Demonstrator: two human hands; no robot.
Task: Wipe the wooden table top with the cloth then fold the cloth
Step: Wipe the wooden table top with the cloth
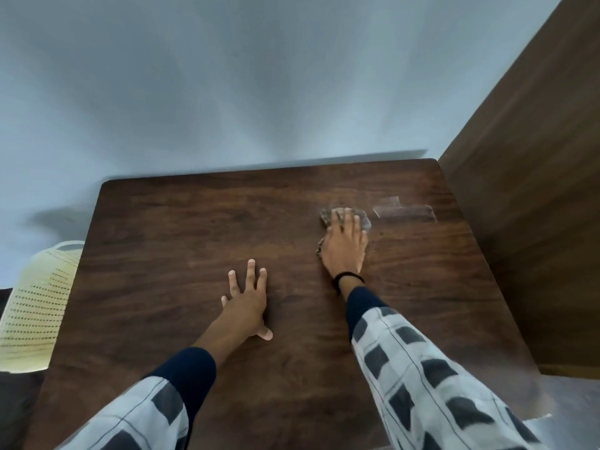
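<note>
Wiping: right hand flat, fingers straight, pressing crumpled brown-grey cloth on far-right part of dark wooden bench; left hand splayed flat, bracing, holds nothing. Press evenly, overlap strokes, take pale streaks just right of cloth

Both arms reach forward in checked white-and-dark sleeves over dark blue cuffs, the right arm stretched farther out than the left arm. The left hand lies flat, palm down, its fingers straight and spread and its thumb splayed out toward the right arm. The right hand, with a thin black band round its wrist, also lies palm down, its fingers straight and close together, pressing flat on the cloth beneath them.
</note>
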